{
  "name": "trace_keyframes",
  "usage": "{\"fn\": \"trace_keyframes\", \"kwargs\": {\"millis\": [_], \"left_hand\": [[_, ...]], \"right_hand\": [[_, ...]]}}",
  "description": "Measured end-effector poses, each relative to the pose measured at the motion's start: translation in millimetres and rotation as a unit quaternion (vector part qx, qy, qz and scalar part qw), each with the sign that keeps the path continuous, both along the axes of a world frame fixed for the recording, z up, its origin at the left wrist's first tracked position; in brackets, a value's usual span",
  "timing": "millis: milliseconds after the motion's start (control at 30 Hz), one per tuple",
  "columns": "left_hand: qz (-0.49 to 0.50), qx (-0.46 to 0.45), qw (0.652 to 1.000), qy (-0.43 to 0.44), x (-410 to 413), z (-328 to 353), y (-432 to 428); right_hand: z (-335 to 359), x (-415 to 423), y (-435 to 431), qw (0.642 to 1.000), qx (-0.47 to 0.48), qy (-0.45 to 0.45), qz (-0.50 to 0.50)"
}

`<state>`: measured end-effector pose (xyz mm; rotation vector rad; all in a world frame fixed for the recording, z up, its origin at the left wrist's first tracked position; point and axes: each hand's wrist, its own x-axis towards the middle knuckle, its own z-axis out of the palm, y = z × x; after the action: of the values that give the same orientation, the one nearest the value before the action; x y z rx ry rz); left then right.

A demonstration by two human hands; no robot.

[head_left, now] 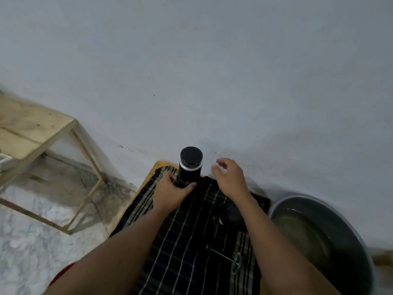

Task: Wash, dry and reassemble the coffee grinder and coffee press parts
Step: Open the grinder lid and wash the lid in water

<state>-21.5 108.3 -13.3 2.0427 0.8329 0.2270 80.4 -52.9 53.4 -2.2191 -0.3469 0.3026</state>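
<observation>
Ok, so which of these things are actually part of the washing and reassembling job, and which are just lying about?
Part of the job:
- black lidded cylinder, upright, gripped low by the left hand
- right hand, open beside it
- metal rod part on the striped cloth
- water basin

Lying about:
- wooden stand

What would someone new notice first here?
The black grinder stands upright at the far end of the striped cloth, its base gripped by the left hand. The right hand hovers open beside it. A basin of murky water sits at the right.
</observation>
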Motion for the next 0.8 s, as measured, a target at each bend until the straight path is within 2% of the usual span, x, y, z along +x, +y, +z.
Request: {"fn": "trace_keyframes", "kwargs": {"millis": [100,267,400,567,667,800], "left_hand": [[-0.001,-0.019,0.994,-0.108,16,16,12],[-0.055,-0.031,0.989,-0.136,34,39,18],[-0.046,-0.035,0.991,-0.122,36,39,24],[-0.050,-0.045,0.992,-0.108,36,49,25],[-0.054,-0.077,0.993,-0.068,41,59,26],[-0.057,-0.150,0.987,-0.008,48,72,27]], "right_hand": [[22,20,34,0.999,-0.008,-0.006,0.053],[40,38,68,0.987,-0.067,0.039,0.140],[49,51,82,0.974,-0.134,0.064,0.171],[71,64,100,0.942,-0.230,0.142,0.197],[74,71,108,0.926,-0.268,0.162,0.211],[68,76,113,0.920,-0.273,0.183,0.215]]}}
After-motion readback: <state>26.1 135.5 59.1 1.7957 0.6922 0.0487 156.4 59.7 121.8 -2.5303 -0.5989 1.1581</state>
